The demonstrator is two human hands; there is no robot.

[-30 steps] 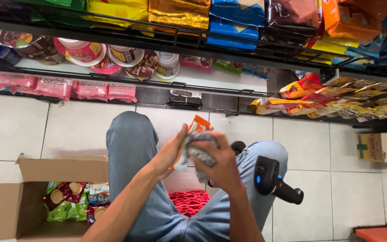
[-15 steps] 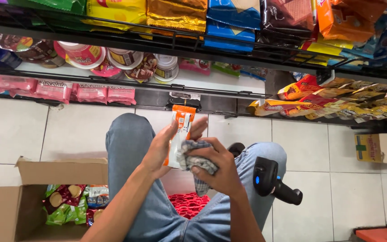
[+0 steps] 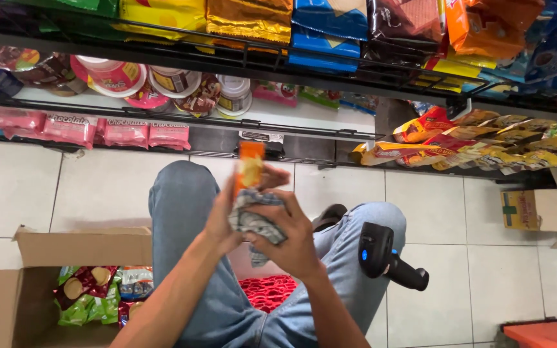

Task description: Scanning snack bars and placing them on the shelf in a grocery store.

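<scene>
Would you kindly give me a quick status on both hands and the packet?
Left hand gripping orange snack packet, upright. Right hand pressing checked cloth against it. Black scanner resting on right thigh, clear of both hands.

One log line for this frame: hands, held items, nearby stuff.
left hand: holds orange packet | right hand: presses checked cloth on packet | scanner on right thigh

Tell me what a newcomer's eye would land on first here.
At centre, the left hand holds up an orange snack packet while the right hand presses a checked cloth against it. A black handheld scanner rests on the right thigh. At lower left, an open cardboard box holds more snack packets.
</scene>
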